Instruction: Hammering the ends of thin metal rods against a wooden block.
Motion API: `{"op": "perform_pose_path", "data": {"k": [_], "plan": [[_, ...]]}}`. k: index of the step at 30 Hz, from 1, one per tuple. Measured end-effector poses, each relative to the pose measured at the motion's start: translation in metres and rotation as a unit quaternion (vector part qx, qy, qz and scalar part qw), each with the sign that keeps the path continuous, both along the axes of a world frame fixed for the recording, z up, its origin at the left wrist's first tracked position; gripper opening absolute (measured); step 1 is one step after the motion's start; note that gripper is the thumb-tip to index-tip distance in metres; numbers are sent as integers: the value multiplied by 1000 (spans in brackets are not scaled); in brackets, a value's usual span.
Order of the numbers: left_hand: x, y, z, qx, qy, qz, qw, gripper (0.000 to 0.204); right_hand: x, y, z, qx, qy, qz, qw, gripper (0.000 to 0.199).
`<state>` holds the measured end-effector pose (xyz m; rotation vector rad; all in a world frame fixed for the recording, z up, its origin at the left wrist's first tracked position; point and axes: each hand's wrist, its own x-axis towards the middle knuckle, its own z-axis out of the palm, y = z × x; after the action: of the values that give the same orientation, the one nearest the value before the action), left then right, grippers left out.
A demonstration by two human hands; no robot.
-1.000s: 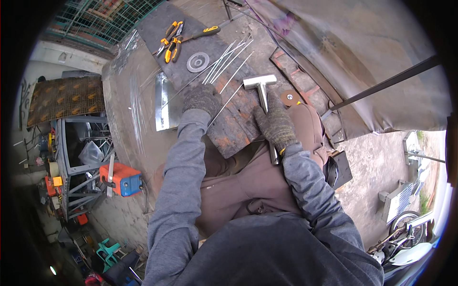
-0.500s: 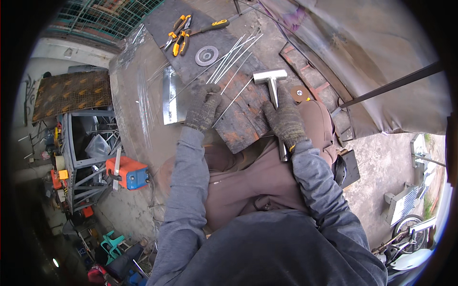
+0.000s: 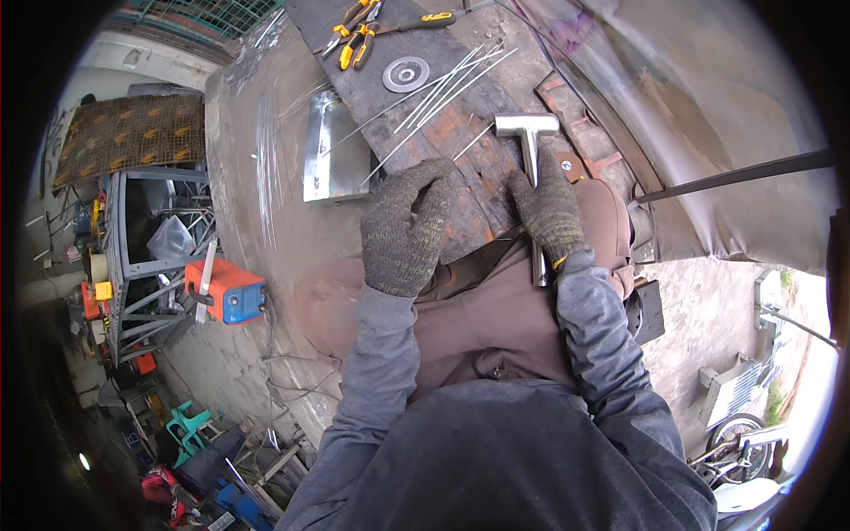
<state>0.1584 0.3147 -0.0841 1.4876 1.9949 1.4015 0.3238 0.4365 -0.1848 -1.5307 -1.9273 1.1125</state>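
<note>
My right hand (image 3: 551, 212), in a dark knitted glove, is closed round the stem of a T-shaped metal piece (image 3: 529, 133), shaped like a hammer. Its round crossbar points away from me, and the stem's lower end sticks out below my palm. My left hand (image 3: 405, 232), gloved too, is raised over the near left edge of the dark board (image 3: 500, 181), fingers curled in toward the thumb. Whatever they hold, if anything, is hidden. A thin metal rod (image 3: 474, 142) on the board runs toward its fingertips. Several more thin rods (image 3: 443, 93) lie farther off.
Beyond the rods lie a grinding disc (image 3: 406, 75), orange-handled pliers (image 3: 359, 46) and another orange-handled tool (image 3: 436, 20). A shiny metal sheet (image 3: 329, 150) is left of the board. An orange-and-blue machine (image 3: 232, 292) stands by a metal frame (image 3: 124, 257) at left.
My left hand has drawn back toward me and up from the board, its fingers turning to the right. My right hand still grips the T-shaped piece. The whole view has shifted slightly.
</note>
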Motion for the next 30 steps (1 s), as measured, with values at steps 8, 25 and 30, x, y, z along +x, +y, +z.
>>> {"op": "perform_pose_path", "data": {"k": [8,25,30], "plan": [[26,29,13,-19,-162,8,987,39,-1,3,1,-30,-1,20,999,75],[45,45,15,55,-133,69,987,64,1,4,0,-10,-6,42,999,75],[45,45,15,80,-177,61,979,61,2,4,-2,-22,-9,44,999,75]]}}
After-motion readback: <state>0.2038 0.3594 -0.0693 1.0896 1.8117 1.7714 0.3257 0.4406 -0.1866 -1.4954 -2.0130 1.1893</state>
